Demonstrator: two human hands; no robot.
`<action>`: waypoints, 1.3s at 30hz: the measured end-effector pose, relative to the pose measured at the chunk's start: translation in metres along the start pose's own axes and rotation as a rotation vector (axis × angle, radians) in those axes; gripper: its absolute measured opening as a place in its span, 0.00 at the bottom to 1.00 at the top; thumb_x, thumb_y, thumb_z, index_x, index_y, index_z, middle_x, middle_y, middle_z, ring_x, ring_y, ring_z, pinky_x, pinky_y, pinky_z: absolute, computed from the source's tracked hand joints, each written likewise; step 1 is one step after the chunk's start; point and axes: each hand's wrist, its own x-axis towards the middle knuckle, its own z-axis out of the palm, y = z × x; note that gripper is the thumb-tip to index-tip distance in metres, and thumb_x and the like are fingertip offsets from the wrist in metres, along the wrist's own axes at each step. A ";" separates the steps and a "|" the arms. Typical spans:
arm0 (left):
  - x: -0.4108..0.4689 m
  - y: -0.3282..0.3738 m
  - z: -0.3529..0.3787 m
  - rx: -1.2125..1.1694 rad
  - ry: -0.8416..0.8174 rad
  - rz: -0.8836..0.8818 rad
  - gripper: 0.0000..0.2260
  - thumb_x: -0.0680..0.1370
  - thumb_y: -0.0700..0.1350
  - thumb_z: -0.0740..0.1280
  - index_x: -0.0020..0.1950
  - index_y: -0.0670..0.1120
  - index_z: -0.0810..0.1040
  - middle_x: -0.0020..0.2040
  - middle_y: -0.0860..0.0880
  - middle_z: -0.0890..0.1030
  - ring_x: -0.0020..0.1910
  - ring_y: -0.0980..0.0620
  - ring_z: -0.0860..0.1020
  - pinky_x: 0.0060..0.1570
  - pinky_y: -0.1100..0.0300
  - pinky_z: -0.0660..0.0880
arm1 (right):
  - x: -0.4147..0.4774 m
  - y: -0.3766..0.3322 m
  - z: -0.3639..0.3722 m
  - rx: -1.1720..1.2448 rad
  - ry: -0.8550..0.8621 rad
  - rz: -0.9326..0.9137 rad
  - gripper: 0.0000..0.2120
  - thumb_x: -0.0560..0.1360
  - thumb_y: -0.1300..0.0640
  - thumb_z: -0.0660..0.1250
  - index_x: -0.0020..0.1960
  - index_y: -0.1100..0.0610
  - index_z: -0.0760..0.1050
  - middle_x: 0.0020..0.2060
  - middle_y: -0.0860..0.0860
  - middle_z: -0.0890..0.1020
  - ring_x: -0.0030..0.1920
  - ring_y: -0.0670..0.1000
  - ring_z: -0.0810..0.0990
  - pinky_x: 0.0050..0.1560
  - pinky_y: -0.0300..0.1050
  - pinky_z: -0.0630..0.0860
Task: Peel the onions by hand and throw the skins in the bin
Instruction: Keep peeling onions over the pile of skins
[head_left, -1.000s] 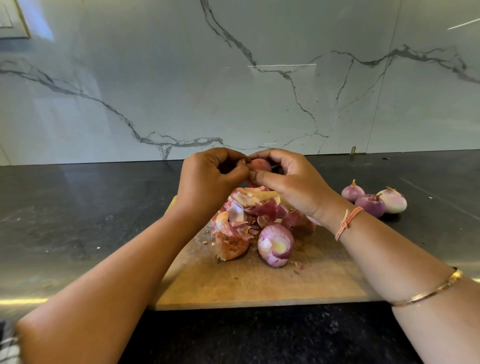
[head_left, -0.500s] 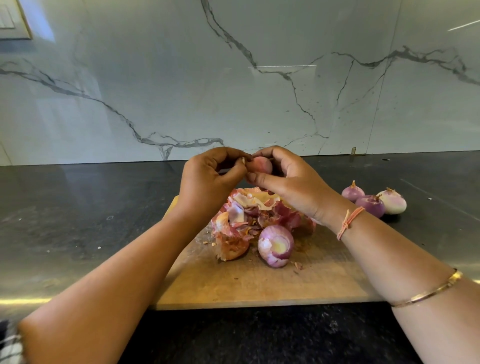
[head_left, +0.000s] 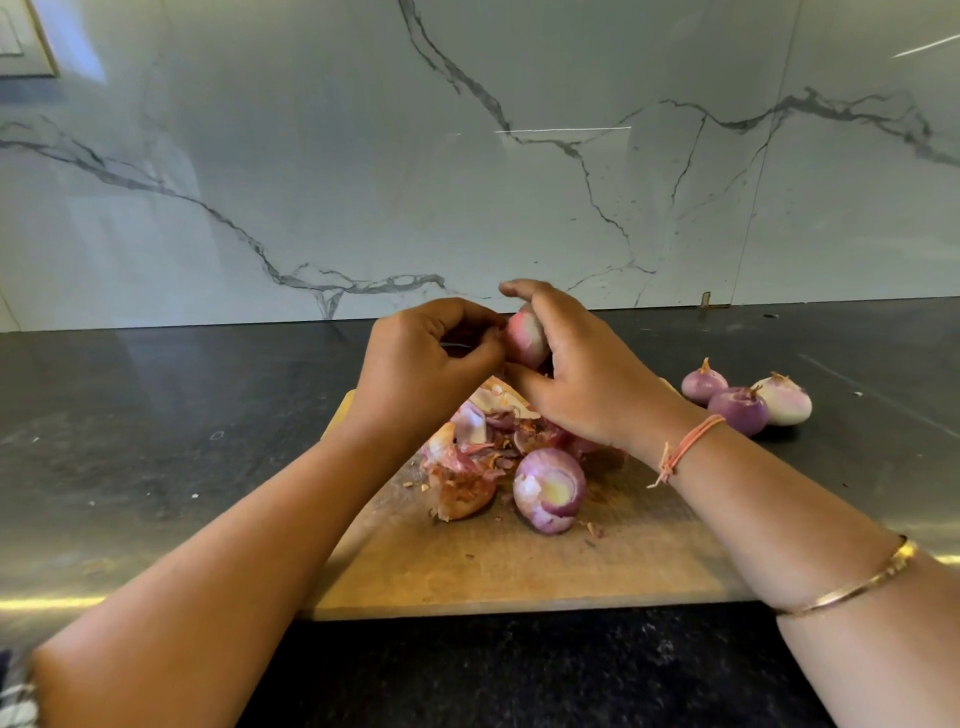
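I'm peeling an onion.
My right hand is gripping it; my left hand, touching its left side, is pinching it there.

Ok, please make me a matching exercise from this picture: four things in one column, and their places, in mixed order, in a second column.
Things:
1. held onion
2. pile of skins
3. three onions
4. single onion

Places:
a. on the counter, right of the cutting board
b. on the board, nearest the person
c. in the right hand, above the board
d. heaped on the board, behind the single onion

Pairs: 1-c, 2-d, 3-a, 4-b
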 end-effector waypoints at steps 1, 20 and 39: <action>0.000 0.000 0.001 0.022 0.002 0.005 0.08 0.74 0.38 0.69 0.47 0.51 0.82 0.39 0.62 0.81 0.40 0.65 0.81 0.43 0.70 0.77 | 0.000 0.001 0.001 -0.029 0.005 -0.016 0.26 0.74 0.58 0.71 0.69 0.58 0.67 0.61 0.54 0.73 0.61 0.51 0.73 0.59 0.37 0.69; 0.004 -0.001 0.003 -0.008 0.085 -0.050 0.07 0.74 0.36 0.68 0.47 0.47 0.83 0.38 0.56 0.82 0.37 0.60 0.81 0.39 0.67 0.78 | 0.001 -0.006 0.002 0.147 0.106 0.042 0.17 0.70 0.61 0.74 0.58 0.58 0.76 0.49 0.51 0.81 0.48 0.48 0.80 0.48 0.34 0.76; 0.000 0.003 0.002 -0.177 0.060 -0.092 0.14 0.74 0.36 0.68 0.56 0.49 0.74 0.41 0.52 0.82 0.37 0.58 0.81 0.38 0.67 0.78 | 0.000 -0.008 0.001 0.169 0.094 0.070 0.24 0.72 0.58 0.74 0.66 0.58 0.73 0.56 0.51 0.80 0.55 0.46 0.79 0.55 0.30 0.73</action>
